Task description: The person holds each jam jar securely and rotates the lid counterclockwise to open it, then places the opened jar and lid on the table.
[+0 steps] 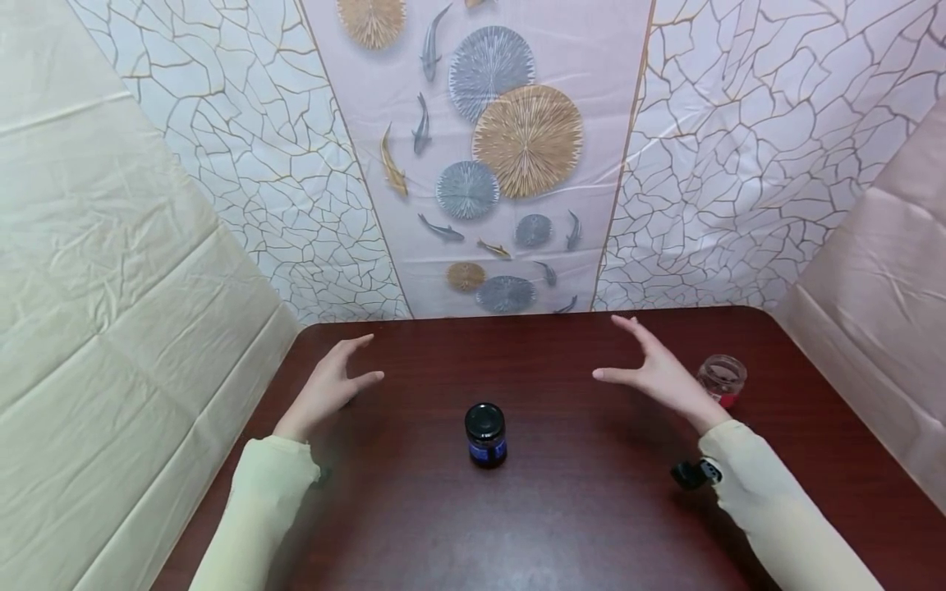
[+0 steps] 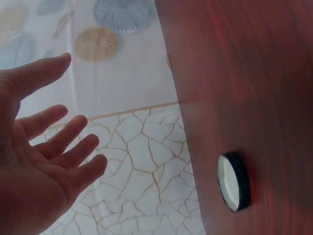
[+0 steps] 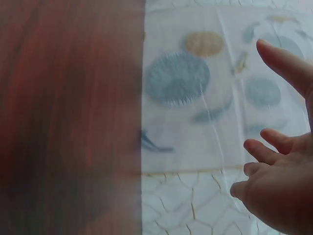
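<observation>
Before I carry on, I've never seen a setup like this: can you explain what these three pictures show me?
There is no robot here: you are seeing a person's two bare hands. The wide picture comes from a camera worn on the head, looking forward and down. The other two come from cameras on the wrists, each looking at its own hand.

On the dark red table a dark jar with a blue label and black top stands in the middle. A clear glass jar with some red on it stands by the right wrist. The left wrist view also shows what looks like a black lid with a pale inside.

The left hand and right hand are open, fingers spread from thumbs; neither holds anything.
</observation>
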{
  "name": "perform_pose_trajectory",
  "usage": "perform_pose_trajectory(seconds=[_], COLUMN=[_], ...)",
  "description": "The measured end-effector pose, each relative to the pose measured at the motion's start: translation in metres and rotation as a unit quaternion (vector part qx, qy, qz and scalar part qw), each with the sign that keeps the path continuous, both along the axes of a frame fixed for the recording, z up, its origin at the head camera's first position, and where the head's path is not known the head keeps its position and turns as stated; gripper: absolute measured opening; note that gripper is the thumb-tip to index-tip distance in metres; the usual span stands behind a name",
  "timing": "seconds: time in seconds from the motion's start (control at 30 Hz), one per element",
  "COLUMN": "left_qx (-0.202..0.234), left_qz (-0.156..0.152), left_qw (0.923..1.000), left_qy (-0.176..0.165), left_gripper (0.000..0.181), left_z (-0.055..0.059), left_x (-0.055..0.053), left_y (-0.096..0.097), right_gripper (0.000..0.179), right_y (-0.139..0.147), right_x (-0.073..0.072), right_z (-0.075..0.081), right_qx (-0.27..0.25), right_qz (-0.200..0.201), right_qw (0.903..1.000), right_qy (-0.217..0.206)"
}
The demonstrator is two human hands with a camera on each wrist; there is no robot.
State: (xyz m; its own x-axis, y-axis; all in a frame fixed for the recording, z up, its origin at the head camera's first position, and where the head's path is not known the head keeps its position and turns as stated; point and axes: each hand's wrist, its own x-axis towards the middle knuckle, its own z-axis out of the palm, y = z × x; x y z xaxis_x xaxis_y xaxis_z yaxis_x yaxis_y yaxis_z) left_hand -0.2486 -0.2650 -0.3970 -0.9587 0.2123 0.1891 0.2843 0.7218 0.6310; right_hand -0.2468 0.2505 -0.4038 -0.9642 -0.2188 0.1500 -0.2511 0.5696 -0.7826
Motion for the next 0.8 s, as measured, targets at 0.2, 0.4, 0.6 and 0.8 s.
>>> perform_pose_trajectory(seconds=[0.2,0.4,0.6,0.8], left_qx=[0.01,0.021,0.021,0.016], left_qz=[-0.01,-0.017,-0.015,-0.016], left_qw=[0.9999,0.9996,0.9996,0.9997], left_qy=[-0.001,-0.006,-0.012,-0.007], left_gripper=[0.072,0.071,0.07,0.07], left_z=[-0.002,-0.006,-0.007,-0.007], left_x=[0.006,0.009,0.011,0.012], left_y=[0.009,0.013,0.015,0.015], right_gripper=[0.1,0.098,0.097,0.094], right_y=[-0.025,-0.047,-0.067,-0.086], right_x=[0.002,0.007,0.011,0.017], right_z=[-0.015,-0.023,-0.03,-0.032], right_qx=[0.006,-0.008,-0.004,-0.002], right_qz=[0.04,0.082,0.125,0.172], right_qw=[0.9991,0.9964,0.9912,0.9832], right_qy=[-0.01,-0.022,-0.044,-0.061])
